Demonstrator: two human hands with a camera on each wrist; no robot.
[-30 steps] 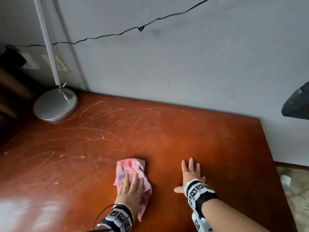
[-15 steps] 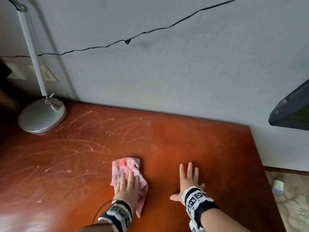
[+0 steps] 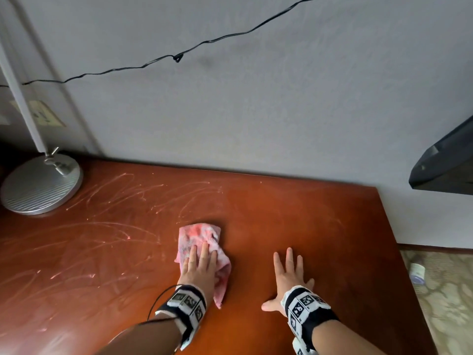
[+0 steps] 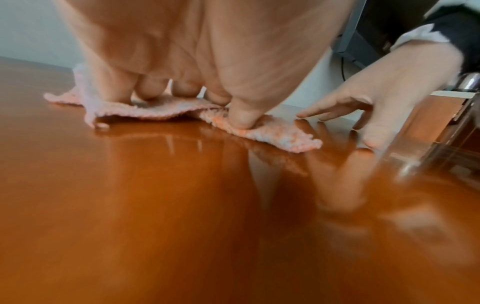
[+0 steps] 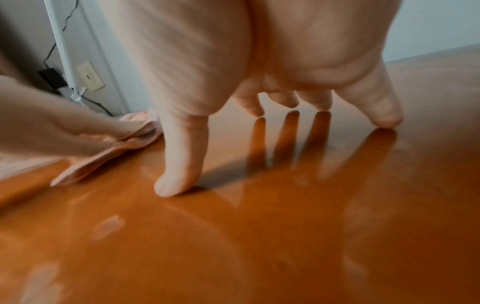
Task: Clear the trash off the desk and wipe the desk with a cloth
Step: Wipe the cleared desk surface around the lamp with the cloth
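Reddish-brown wood fills the head view: your desk (image 3: 294,219), scratched pale on the left half. Your left hand (image 3: 201,267) lies flat on the pink cloth (image 3: 202,235), fingers straight, covering its near half; the cloth sits mid-desk. Your right hand (image 3: 289,275) is spread flat on bare wood, near the cloth but apart from it. The desk lamp (image 3: 41,187) stands at the far left corner, its pole cut off by the frame's top. A dark object (image 3: 445,162) at the right edge is cropped, so you can't name it. On the carpet beside the desk, a small white container (image 3: 416,273) is too blurred to show any contents.

Left wrist view now: your left hand (image 4: 207,51) presses the cloth (image 4: 161,111) down with fingertips and thumb, nothing clenched. Your right hand (image 4: 384,90) touches down just past the cloth's corner.

Right wrist view: your right hand (image 5: 259,61) stands on its fingertips, grasping nothing. Your left hand (image 5: 52,127) is blurred at the left edge, hiding most of the cloth (image 5: 109,156).
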